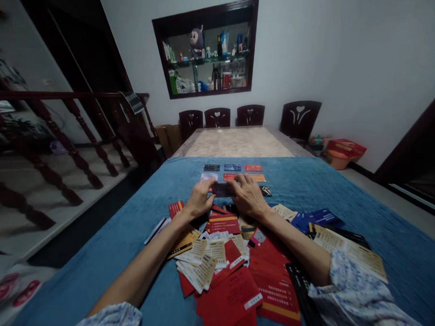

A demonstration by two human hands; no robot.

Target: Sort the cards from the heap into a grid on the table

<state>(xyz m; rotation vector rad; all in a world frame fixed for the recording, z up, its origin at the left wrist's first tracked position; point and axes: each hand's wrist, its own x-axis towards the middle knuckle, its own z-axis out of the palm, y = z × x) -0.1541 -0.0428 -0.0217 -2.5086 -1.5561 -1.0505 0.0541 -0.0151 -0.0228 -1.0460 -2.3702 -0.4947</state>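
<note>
A dark card (223, 189) spans the gap between my left hand (200, 197) and my right hand (250, 197), each pinching one end. Just beyond are rows of cards on the blue cloth (143, 203): a black card (212, 167), a blue card (232, 167) and a red card (253, 168) at the far side. Nearer lie a pale card (209, 175) and an orange card (258, 178), plus a red one partly hidden by my fingers. A black-and-white patterned card (266, 190) shows beside my right hand. Under my forearms spreads a loose heap of red cards (229, 298) and cream cards (199, 258).
Blue cards (319, 218) and a large cream card (354, 250) lie right of my right forearm. The bare tabletop (240, 141) continues past the cloth toward several dark chairs (217, 117). A wooden railing (78, 128) runs along the left; a shelf niche (207, 61) is in the wall.
</note>
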